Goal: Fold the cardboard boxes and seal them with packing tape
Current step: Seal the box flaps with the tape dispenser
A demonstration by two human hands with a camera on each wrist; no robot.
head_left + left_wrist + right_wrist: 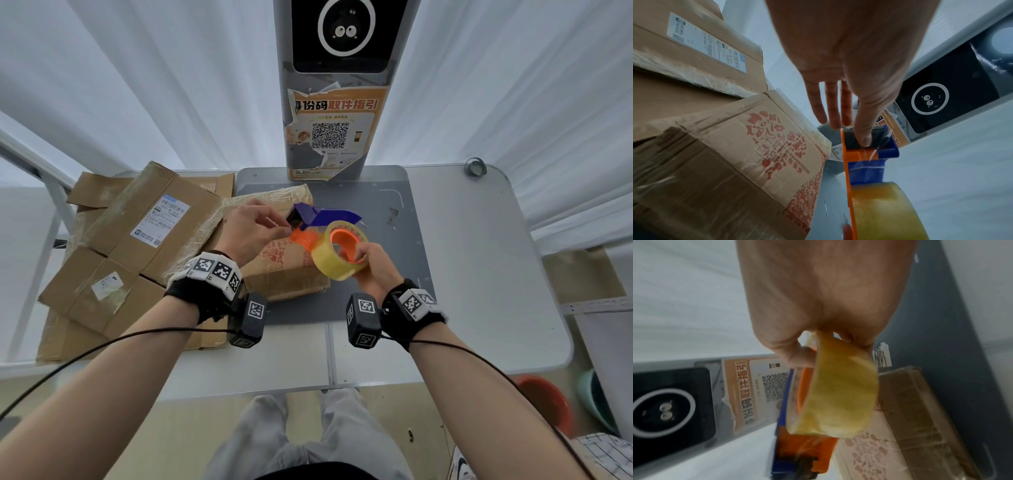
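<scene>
Both hands raised: right hand gripping tape roll; left hand pinching tape dispenser.

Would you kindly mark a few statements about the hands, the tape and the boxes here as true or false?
1. The right hand holds the tape roll. True.
2. The left hand rests flat on the table. False: its fingers are at the head of the tape dispenser.
3. The tape roll is black. False: it is yellowish with an orange core.
4. The box with red print lies under the hands. True.
5. Other boxes lie to the left. True.
</scene>
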